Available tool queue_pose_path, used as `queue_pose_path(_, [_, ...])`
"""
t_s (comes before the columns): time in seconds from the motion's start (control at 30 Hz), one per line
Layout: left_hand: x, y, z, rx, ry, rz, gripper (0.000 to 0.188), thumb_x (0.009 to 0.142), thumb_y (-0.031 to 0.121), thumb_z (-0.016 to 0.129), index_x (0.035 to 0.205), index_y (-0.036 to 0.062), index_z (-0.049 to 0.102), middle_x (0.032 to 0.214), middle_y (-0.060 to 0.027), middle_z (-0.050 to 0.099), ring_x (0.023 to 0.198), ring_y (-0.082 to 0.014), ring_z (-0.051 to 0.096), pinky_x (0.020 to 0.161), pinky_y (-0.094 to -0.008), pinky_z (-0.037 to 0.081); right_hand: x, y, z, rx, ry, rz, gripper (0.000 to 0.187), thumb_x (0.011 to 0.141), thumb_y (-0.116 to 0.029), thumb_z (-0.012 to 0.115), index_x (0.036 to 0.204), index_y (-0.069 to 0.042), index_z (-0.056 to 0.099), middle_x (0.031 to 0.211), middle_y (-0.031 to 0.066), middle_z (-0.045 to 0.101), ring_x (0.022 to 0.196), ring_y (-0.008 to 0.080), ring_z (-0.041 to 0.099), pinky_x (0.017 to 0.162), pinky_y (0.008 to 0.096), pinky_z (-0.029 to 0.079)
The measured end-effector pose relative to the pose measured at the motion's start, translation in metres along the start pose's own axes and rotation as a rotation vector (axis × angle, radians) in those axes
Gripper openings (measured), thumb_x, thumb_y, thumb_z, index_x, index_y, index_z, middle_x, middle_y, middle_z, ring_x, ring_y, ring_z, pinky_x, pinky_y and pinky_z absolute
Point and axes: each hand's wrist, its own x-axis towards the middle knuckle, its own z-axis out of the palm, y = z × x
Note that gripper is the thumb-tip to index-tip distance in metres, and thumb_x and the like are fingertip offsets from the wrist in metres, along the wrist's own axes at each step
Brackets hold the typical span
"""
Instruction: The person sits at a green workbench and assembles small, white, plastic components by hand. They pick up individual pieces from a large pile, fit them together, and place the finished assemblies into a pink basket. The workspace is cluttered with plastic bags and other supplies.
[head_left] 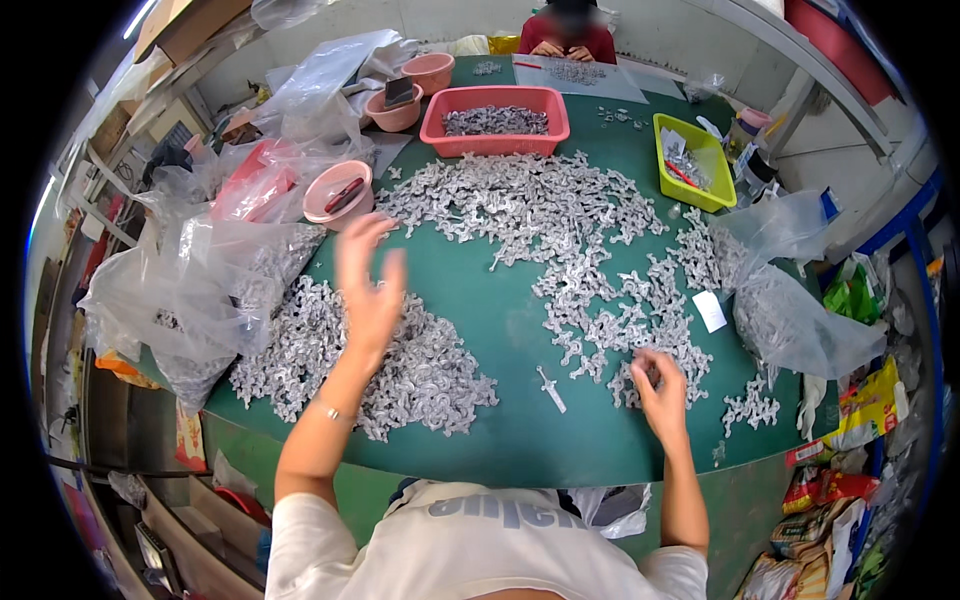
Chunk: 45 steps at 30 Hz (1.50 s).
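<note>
My left hand [370, 290] is raised over the left pile of small grey metal parts [420, 370]. It is smeared by motion, but its fingers and thumb are spread and nothing shows between them. At the right, my right hand [661, 392] is at the near end of a loose spread of the same parts [600, 310], fingers curled with thumb and forefinger close together. Whatever is in that pinch is too small to make out. Between the hands, a single slim metal piece [550, 390] lies on the green table [490, 330].
A pink tub [494, 144] of metal parts stands beyond the spread, with a yellow-green basket [722, 192] to its right. Small pink bowls [322, 190] stand at the left. Plastic bags of parts [215, 290] flank the table. Across it, another person's hands [562, 50] work over a mat.
</note>
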Motion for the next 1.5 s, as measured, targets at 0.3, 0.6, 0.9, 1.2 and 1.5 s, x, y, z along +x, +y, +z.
queue_pose_path(0.3, [0.017,-0.079,0.187,0.250,-0.580,-0.567,0.102,0.060,0.046,0.073,0.134,0.0077,0.014,0.138,-0.0236,0.010,0.125,-0.0457,0.011,0.093,-0.0634,0.021,0.196,0.032,0.081,-0.314,-0.051,-0.527,0.060,0.067,-0.025,0.069,0.117,-0.003,0.045,0.115,0.0147,0.047,0.107,0.0310,0.042,0.091,0.0371,0.034])
queue_pose_path(0.6, [-0.008,-0.058,0.205,0.278,-0.564,-0.551,0.089,0.058,0.019,0.075,0.130,0.0101,0.025,0.137,-0.0170,0.016,0.122,-0.0455,0.019,0.093,-0.0586,0.026,0.248,0.053,0.146,-0.536,-0.077,-0.453,0.064,0.070,-0.046,0.060,0.123,-0.013,0.044,0.122,0.0231,0.040,0.116,0.0365,0.034,0.097,0.0468,0.025])
queue_pose_path(0.9, [-0.019,-0.046,0.196,0.118,-0.567,-0.449,0.074,0.062,0.010,0.066,0.127,0.0128,0.030,0.134,-0.0212,0.018,0.120,-0.0446,0.023,0.094,-0.0548,0.026,0.226,0.043,0.127,-0.266,-0.147,-0.426,0.062,0.066,-0.029,0.066,0.120,-0.011,0.041,0.114,0.0186,0.046,0.106,0.0348,0.042,0.090,0.0427,0.034])
queue_pose_path(1.2, [-0.044,-0.056,0.202,0.024,-0.598,-0.288,0.066,0.062,0.011,0.067,0.121,0.0108,0.039,0.129,-0.0154,0.032,0.120,-0.0414,0.026,0.098,-0.0511,0.023,0.201,0.034,0.124,-0.197,-0.155,-0.450,0.046,0.064,-0.018,0.067,0.107,-0.012,0.049,0.104,0.0115,0.050,0.101,0.0311,0.044,0.083,0.0394,0.036])
queue_pose_path(1.5, [-0.087,0.017,0.174,-0.031,-0.665,-0.307,0.067,0.063,0.007,0.064,0.124,0.0043,0.035,0.123,-0.0171,0.040,0.116,-0.0395,0.032,0.098,-0.0429,0.027,0.142,0.026,0.074,-0.143,-0.325,-0.426,0.024,0.069,-0.009,0.061,0.091,-0.006,0.051,0.095,0.0095,0.052,0.096,0.0272,0.048,0.081,0.0347,0.034])
